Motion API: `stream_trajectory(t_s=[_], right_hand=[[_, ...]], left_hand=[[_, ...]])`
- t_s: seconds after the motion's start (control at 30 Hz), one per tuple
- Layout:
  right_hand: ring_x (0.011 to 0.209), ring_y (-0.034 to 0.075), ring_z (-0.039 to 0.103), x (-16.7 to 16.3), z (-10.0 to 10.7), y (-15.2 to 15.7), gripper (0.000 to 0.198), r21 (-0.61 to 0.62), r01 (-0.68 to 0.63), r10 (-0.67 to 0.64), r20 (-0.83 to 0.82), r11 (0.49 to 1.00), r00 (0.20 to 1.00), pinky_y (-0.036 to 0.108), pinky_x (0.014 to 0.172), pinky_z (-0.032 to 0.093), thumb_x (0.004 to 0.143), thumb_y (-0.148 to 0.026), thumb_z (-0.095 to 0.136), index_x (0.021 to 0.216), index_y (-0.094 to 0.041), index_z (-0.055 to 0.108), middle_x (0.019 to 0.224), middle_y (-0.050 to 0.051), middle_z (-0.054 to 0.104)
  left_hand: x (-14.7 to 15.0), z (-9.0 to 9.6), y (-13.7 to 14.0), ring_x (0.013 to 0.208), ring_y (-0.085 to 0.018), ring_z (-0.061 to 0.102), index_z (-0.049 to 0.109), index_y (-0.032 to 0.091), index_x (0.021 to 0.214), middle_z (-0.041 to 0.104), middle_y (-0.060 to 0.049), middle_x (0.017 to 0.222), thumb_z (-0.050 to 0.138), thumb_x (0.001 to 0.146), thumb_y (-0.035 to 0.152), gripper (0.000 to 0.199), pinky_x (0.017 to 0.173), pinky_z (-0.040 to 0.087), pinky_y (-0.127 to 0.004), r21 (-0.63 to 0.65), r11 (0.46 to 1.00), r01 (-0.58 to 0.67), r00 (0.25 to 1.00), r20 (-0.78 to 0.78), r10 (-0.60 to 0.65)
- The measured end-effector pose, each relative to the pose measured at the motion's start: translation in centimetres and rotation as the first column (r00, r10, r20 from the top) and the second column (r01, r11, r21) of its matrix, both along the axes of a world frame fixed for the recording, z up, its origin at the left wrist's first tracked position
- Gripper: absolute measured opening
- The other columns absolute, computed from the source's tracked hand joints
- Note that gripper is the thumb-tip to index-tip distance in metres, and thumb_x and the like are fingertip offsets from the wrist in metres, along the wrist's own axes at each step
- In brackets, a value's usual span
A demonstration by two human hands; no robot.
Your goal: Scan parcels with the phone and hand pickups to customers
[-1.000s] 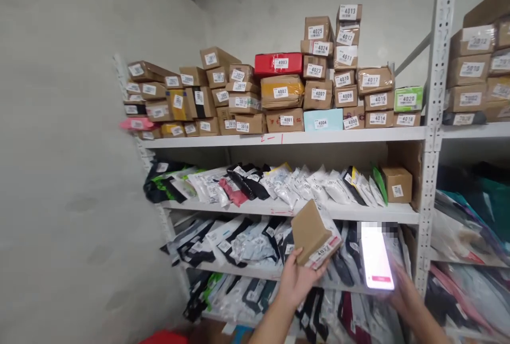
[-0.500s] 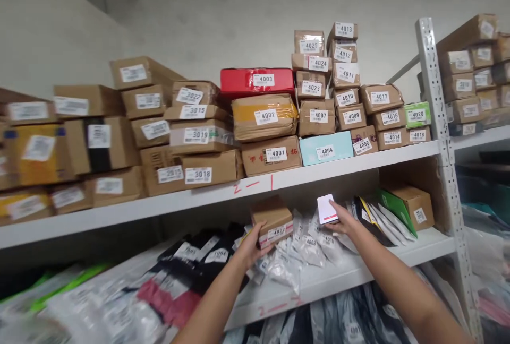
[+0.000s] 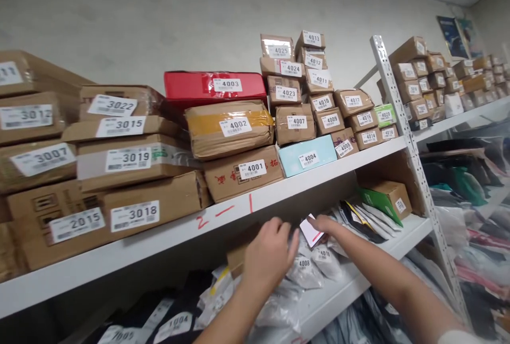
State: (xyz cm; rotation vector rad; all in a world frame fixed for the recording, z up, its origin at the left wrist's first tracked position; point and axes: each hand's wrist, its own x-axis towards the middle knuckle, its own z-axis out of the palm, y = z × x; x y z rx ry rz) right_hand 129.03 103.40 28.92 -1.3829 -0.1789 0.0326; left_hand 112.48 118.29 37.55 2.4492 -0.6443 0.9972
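My left hand [image 3: 269, 251] is raised over the lower shelf with its fingers apart and holds nothing. Behind it, partly hidden, is a brown cardboard box [image 3: 236, 255]. In my right hand [image 3: 327, 225] is a phone [image 3: 311, 231] with a bright white screen, tilted, its far end towards my left hand. Just beneath the phone lie clear plastic packets, one labelled 4008 [image 3: 305, 271] and another that seems to read 4010 [image 3: 326, 260].
On the upper shelf [image 3: 239, 208] stand labelled cartons, among them a red box [image 3: 199, 88] and a light blue box [image 3: 289, 161]. Right of my hands are a green-sided carton [image 3: 382, 206] and several flat parcels. A perforated metal post [image 3: 414, 158] rises at the right.
My left hand has let go of the box numbered 4022 and moved right towards the phone. The view has turned right and come closer to the shelf.
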Motion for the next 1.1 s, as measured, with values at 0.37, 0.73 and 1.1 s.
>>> stream_trajectory(t_s=[0.37,0.73,1.1], right_hand=[[0.11,0.046,0.07,-6.2,3.7,-3.2,0.031,-0.727,0.423,0.001,0.504,0.541,0.864,0.054,0.094,0.054,0.08,-0.032,0.075,0.1,-0.008,0.076,0.108,0.027,0.076],[0.142,0.039,0.042,-6.6,8.8,-12.9,0.072,-0.046,0.934,-0.104,0.991,0.355,0.088,0.061,0.121,0.027,0.082,-0.036,0.069,0.146,-0.01,0.049,0.148,0.024,0.052],[0.133,0.036,0.05,-5.0,8.9,-13.9,0.061,-0.073,0.891,-0.121,0.982,0.447,0.142,0.063,0.123,0.023,0.077,-0.02,0.068,0.136,-0.011,0.055,0.135,0.022,0.061]], left_hand=[[5.7,5.7,-7.8,0.152,-0.036,0.032,0.041,0.004,0.153,0.033,-0.02,0.163,0.041,0.098,0.04,0.066,0.124,0.021,-0.063,0.457,0.859,-0.231,0.913,0.406,0.03],[7.9,4.5,-9.0,0.125,-0.04,0.057,0.067,0.008,0.128,0.057,-0.028,0.144,0.046,0.097,0.046,0.053,0.101,0.045,-0.058,0.296,0.853,-0.429,0.668,0.74,0.08],[8.7,2.3,-11.7,0.114,-0.036,0.058,0.064,0.005,0.122,0.068,-0.023,0.114,0.035,0.1,0.048,0.057,0.11,0.035,-0.054,-0.004,0.935,-0.355,0.627,0.74,0.241]])
